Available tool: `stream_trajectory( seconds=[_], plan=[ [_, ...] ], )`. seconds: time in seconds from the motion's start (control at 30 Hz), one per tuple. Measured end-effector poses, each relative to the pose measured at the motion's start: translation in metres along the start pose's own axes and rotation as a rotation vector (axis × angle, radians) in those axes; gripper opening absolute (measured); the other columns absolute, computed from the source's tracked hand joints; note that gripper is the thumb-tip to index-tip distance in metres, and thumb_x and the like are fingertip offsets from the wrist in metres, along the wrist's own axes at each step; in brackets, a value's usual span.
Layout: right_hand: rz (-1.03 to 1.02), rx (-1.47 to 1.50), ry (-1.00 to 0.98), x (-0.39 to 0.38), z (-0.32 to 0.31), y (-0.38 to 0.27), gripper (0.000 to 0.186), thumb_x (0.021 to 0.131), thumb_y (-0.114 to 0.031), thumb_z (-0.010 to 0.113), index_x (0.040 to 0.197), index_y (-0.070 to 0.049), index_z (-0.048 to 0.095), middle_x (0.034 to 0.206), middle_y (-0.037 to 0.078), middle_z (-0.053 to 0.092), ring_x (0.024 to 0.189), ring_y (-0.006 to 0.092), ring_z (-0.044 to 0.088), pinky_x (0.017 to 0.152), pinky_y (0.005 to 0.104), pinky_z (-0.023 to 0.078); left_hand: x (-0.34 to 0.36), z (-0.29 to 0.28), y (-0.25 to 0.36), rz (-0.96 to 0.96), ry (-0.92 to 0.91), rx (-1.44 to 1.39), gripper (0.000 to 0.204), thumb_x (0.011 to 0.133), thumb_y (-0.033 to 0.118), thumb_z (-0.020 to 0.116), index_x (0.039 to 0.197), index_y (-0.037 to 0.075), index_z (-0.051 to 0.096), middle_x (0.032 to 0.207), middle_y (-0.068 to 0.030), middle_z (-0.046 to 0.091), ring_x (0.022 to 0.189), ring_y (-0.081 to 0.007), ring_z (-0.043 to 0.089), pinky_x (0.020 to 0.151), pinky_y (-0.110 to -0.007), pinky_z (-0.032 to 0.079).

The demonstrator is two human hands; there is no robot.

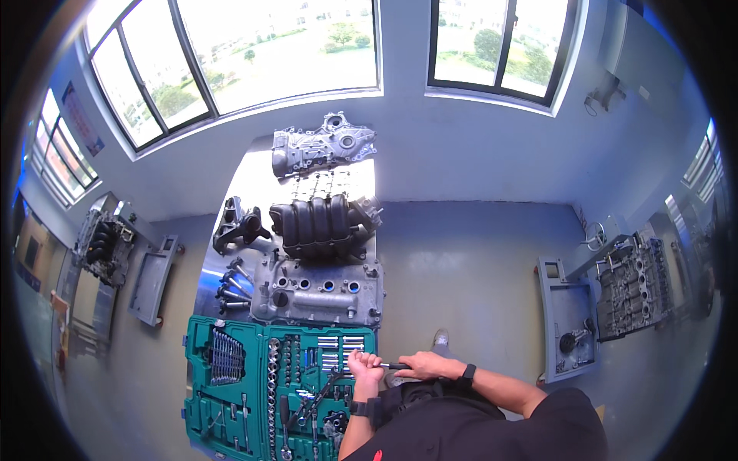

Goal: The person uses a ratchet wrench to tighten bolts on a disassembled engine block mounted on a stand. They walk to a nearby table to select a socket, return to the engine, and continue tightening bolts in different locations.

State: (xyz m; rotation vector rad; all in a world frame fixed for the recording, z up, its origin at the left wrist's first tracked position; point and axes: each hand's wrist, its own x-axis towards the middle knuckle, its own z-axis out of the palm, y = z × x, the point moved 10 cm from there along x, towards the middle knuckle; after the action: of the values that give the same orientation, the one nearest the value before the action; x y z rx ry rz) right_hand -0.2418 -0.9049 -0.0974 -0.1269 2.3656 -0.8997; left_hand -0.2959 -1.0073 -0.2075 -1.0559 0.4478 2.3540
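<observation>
My left hand point(365, 365) is closed around one end of a slim dark-handled tool point(393, 366), over the right side of an open green tool case point(207, 407). My right hand point(421, 366) grips the tool's other end, just beyond the case's right edge; its exact head is hidden by my fingers. The case holds a set of wrenches point(227, 357), rows of sockets point(273, 376) and several ratchets and bars, some lying loose beneath my left hand.
On the metal bench point(252, 161) lie a valve cover point(315, 303), black intake manifold point(311, 227), aluminium engine housing point(319, 146), smaller black part point(238, 230) and several ignition coils point(234, 288). Engine stands point(150, 284) point(561, 300) with engines are at both sides; windows are beyond.
</observation>
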Motion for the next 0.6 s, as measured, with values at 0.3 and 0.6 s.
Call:
stream_trajectory(
  seconds=[0.3,0.6],
  plan=[
    [-0.153,-0.201,0.104,0.009,-0.047,-0.039,0.039,0.085,-0.045,0.05,0.089,-0.006,0.047,0.065,0.02,0.057,0.064,0.0411,0.056,0.056,0.0491,0.043,-0.024,0.048,0.03,0.137,-0.177,-0.147,0.043,0.087,0.026,0.037,0.049,0.021,0.018,0.042,0.0075,0.014,0.034,-0.0086,0.012,0.034,-0.025,0.017],
    [0.174,-0.352,0.038,-0.053,-0.065,0.081,0.037,0.082,-0.043,0.055,0.09,-0.007,0.053,0.067,0.018,0.059,0.068,0.0377,0.058,0.061,0.0454,0.045,-0.152,-0.073,0.269,0.967,-0.043,-0.155,0.037,0.091,0.032,0.039,0.059,0.016,0.034,0.048,0.0032,0.029,0.042,-0.0093,0.029,0.041,-0.024,0.025]
  ],
)
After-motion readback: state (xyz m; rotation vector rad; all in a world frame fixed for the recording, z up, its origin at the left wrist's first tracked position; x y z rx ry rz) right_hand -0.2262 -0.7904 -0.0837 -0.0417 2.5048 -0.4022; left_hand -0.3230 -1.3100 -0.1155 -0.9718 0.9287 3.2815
